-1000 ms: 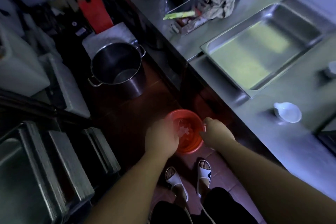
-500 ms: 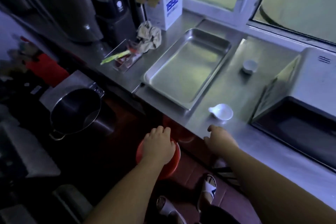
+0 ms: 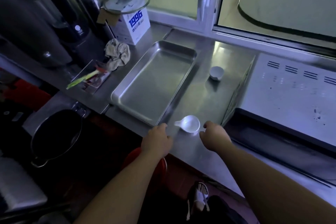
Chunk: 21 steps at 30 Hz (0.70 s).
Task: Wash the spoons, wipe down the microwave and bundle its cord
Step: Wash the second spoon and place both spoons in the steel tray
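A white ceramic spoon [image 3: 189, 123] lies on the steel counter [image 3: 205, 96] near its front edge. A second small white spoon [image 3: 216, 72] sits farther back. The white microwave [image 3: 294, 92] stands at the right with its dark door facing me. My left hand [image 3: 158, 140] hovers at the counter's edge just left of the near spoon, fingers loosely curled and holding nothing. My right hand [image 3: 214, 136] is just right of that spoon, thumb and fingers apart, also holding nothing. A red basin [image 3: 131, 158] sits on the floor, mostly hidden under my left forearm.
A steel tray [image 3: 154, 82] lies left of the spoons. Behind it are a crumpled rag [image 3: 118, 54], a white box with a glass lid [image 3: 134, 23] and a clear container [image 3: 91, 78]. A large steel pot [image 3: 56, 132] stands on the floor at left.
Both hands left the red basin on the floor and rose to the counter beside the near spoon. My view lifted from the floor to the counter and window.
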{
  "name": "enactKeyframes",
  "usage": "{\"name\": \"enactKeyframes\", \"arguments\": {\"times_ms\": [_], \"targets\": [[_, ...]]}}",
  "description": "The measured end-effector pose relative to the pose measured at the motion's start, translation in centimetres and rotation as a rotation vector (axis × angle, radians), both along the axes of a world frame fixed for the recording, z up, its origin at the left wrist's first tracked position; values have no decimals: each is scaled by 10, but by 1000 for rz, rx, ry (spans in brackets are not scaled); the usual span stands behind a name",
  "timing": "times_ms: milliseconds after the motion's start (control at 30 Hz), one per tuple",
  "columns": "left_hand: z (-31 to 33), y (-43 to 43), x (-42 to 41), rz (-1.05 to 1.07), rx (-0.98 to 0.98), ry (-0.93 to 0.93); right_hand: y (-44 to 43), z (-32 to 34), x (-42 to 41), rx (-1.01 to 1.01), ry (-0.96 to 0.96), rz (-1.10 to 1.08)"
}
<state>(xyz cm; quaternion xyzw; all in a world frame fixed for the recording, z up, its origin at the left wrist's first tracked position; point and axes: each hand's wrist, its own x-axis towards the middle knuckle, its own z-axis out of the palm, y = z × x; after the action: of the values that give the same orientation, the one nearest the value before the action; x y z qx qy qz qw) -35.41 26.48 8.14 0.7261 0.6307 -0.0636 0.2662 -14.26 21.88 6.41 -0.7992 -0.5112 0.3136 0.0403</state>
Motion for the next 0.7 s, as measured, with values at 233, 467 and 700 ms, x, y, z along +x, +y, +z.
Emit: {"name": "enactKeyframes", "arguments": {"times_ms": [233,467,700], "targets": [[-19,17,31,37,-91,-41,13,-16,11,-44,93,-45],[-47,41,42,-12,-95,-38,34,-41,6,-77,128,-102],[-74,73,43,35,-171,-83,64,-59,1,-139,70,-212]]}}
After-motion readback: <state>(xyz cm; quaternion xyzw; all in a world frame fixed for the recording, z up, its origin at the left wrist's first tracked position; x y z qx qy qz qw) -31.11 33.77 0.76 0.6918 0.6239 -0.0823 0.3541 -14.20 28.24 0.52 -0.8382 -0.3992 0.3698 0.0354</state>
